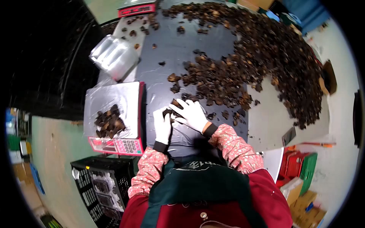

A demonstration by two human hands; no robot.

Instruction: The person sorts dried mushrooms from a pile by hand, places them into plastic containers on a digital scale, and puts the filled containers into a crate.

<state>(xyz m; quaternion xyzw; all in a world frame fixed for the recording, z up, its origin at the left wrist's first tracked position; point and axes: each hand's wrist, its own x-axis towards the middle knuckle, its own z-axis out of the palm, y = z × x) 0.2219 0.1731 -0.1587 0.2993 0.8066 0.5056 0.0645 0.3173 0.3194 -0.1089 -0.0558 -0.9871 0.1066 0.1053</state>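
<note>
Both my hands wear white gloves and meet at the near side of the dark table (156, 95). Several dark brown, crinkled pieces that look like dried mushrooms (176, 103) are held between them. My left hand (162, 124) has its thumb and fingers closed against the pieces from the left. My right hand (193, 116) curls its fingers over them from the right. Just beyond my hands lies a large loose heap of mushroom pieces (224, 78). To the left, a small pile of pieces (110, 122) rests on a plastic-covered scale (131, 98) with a red keypad.
Stacked clear plastic trays (114, 57) stand behind the scale. A second red scale (137, 10) is at the far end. The heap spreads along the table's right side, near a phone-like dark object (289, 136). A black crate (100, 190) stands at lower left.
</note>
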